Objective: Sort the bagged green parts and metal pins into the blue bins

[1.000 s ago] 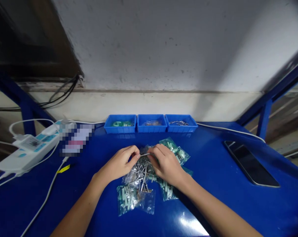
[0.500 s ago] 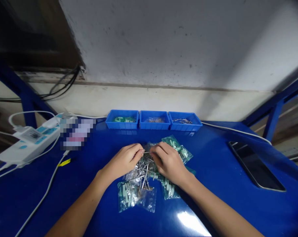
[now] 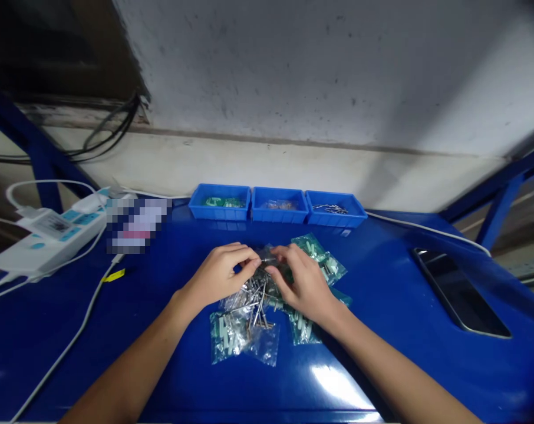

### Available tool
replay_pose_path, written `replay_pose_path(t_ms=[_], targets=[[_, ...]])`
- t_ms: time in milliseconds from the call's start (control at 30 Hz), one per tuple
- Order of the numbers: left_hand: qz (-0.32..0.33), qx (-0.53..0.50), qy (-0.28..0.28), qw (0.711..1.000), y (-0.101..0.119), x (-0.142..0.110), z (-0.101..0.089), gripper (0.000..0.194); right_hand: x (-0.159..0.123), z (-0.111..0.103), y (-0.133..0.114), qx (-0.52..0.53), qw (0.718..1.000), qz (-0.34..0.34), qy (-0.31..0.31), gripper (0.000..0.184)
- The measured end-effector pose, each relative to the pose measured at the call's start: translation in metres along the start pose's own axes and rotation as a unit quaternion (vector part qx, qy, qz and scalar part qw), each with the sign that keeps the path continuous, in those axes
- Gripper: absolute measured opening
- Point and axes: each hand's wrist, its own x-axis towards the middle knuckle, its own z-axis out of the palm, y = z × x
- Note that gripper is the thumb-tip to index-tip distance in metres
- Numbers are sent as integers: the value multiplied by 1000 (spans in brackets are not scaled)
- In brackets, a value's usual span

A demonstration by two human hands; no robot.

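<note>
My left hand (image 3: 229, 272) pinches a thin metal pin (image 3: 267, 259) between thumb and fingertips, over the pile. Close by on the right, my right hand (image 3: 303, 282) has its thumb and forefinger apart around the pin's other end; I see no firm grip there. Beneath both hands lies a heap of loose metal pins (image 3: 257, 297) on clear plastic bags. A small bag with pale plugs (image 3: 228, 341) lies at the near left of the heap, and another clear bag (image 3: 267, 346) beside it. More green-tinted bags (image 3: 311, 247) lie beyond and under my right hand.
Three blue bins stand in a row by the wall: a left bin (image 3: 219, 213) with green bags, a middle bin (image 3: 278, 215) with clear bags, a right bin (image 3: 336, 219) with loose pins. A phone (image 3: 461, 294) lies right; a white power strip (image 3: 50, 247) with cables left.
My right hand's thumb and forefinger have spread apart near the pin. My left hand still pinches it. The whole view has shifted slightly.
</note>
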Motion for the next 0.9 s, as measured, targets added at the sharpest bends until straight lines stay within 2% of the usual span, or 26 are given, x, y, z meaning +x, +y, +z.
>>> replay_pose_path(t_ms=[200, 300, 500, 767, 900], targets=[[-13, -19, -6, 1000, 2, 0, 0, 18, 1, -2, 3, 3, 1000, -5, -5, 12], [-32, -33, 15, 999, 2, 0, 2, 18, 1, -1, 3, 2, 1000, 11, 13, 14], [-14, -10, 45, 999, 2, -1, 5, 13, 0, -2, 1, -6, 1000, 16, 17, 17], [-46, 9, 19, 999, -1, 0, 7, 19, 2, -2, 0, -5, 1000, -4, -13, 13], [-41, -7, 19, 999, 4, 0, 9, 12, 1, 0, 4, -5, 1000, 3, 5, 17]])
